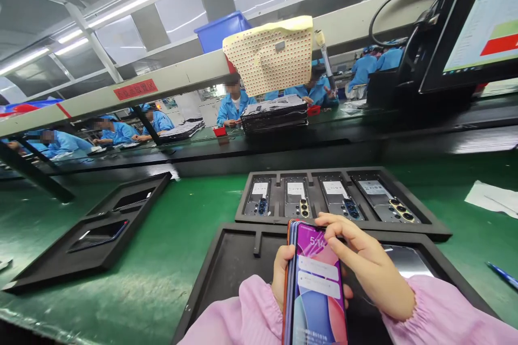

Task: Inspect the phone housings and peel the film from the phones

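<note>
My left hand (280,269) is wrapped around a stack of smartphones (318,302) held upright, with its fingertips showing at the right edge. The top phone has a lit screen with the time and two pale notification boxes; orange and blue edges show beneath it. My right hand (366,264) reaches over the top right corner of that phone, fingers stretched out and touching its upper end. Below both hands lies a black foam tray (234,264), where a glossy phone (407,261) shows partly behind my right wrist.
Behind, a second black tray (277,178) holds several opened phones with camera rings. Another black tray (97,242) at left carries two dark phones. A blue pen (502,276) and white paper (493,198) lie right. A monitor (473,27) overhangs; co-workers in blue sit beyond the shelf.
</note>
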The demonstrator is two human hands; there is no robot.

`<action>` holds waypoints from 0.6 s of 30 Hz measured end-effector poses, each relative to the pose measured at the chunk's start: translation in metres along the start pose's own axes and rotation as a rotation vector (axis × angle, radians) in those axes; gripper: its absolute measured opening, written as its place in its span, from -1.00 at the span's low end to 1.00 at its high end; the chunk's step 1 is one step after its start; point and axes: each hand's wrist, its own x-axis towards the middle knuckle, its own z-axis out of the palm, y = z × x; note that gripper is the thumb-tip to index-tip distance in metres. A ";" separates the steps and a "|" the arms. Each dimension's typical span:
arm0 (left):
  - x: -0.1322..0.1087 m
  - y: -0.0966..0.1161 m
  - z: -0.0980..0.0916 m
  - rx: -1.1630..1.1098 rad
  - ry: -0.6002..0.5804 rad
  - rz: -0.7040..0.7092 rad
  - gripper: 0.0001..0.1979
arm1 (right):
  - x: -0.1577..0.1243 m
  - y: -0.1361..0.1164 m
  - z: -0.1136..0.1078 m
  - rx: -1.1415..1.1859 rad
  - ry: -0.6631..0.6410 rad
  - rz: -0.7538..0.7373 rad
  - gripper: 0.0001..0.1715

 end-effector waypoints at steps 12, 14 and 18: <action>-0.003 0.005 -0.005 -0.033 -0.035 0.022 -0.21 | 0.000 -0.009 0.010 0.634 0.074 0.332 -0.69; -0.004 0.006 -0.006 -0.027 -0.064 -0.011 -0.21 | 0.000 -0.009 0.011 0.670 0.055 0.339 -0.70; -0.005 0.006 0.000 0.001 -0.055 0.039 -0.21 | -0.003 -0.014 0.012 0.759 -0.016 0.357 -0.74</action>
